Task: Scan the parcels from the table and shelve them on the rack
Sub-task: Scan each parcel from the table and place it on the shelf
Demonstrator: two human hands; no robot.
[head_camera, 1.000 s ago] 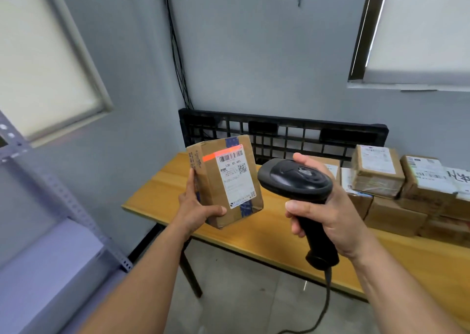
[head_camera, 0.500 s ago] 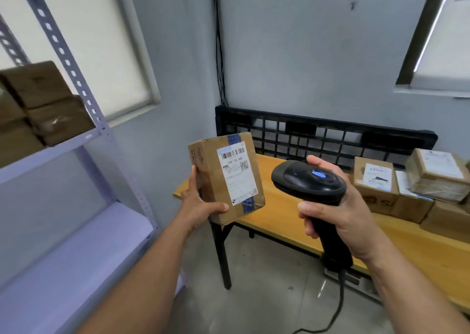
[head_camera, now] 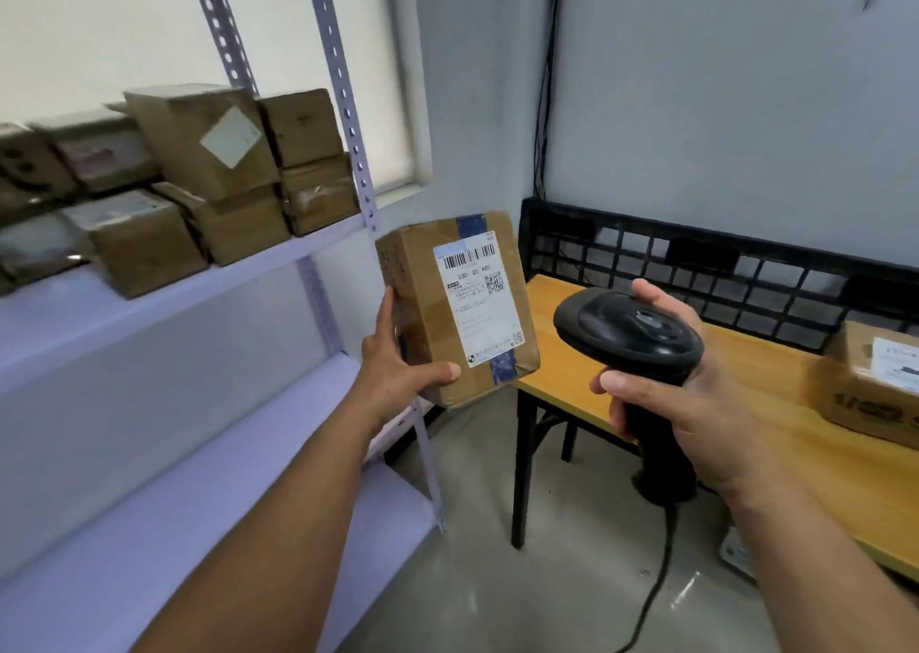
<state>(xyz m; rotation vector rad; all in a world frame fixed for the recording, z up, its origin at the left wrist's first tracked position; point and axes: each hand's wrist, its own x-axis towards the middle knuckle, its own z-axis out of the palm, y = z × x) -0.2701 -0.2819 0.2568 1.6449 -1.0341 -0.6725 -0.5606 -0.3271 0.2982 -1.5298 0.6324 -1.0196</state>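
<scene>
Closest to you, your right hand (head_camera: 696, 404) is wrapped around the handle of the black barcode scanner (head_camera: 626, 334), thumb across the front of the grip and one finger lying along the far side of its head; its cord (head_camera: 651, 598) trails down to the floor. Just to its left, your left hand (head_camera: 393, 379) grips the parcel (head_camera: 422, 314), a brown cardboard box held upright in the air, thumb pressed on the lower front edge and fingers reaching up the left side. The white label (head_camera: 477, 299) with its barcode faces you, crossed by a strip of blue tape. The parcel hangs between the rack (head_camera: 348, 120) on the left and the corner of the wooden table (head_camera: 776, 369) on the right, touching neither. One labelled box (head_camera: 870, 394) sits on the table at the right edge. Further back, the rack's middle shelf carries stacked cardboard boxes (head_camera: 199, 155), blurred, while a black grid pallet (head_camera: 696, 264) leans against the grey wall behind the table.
</scene>
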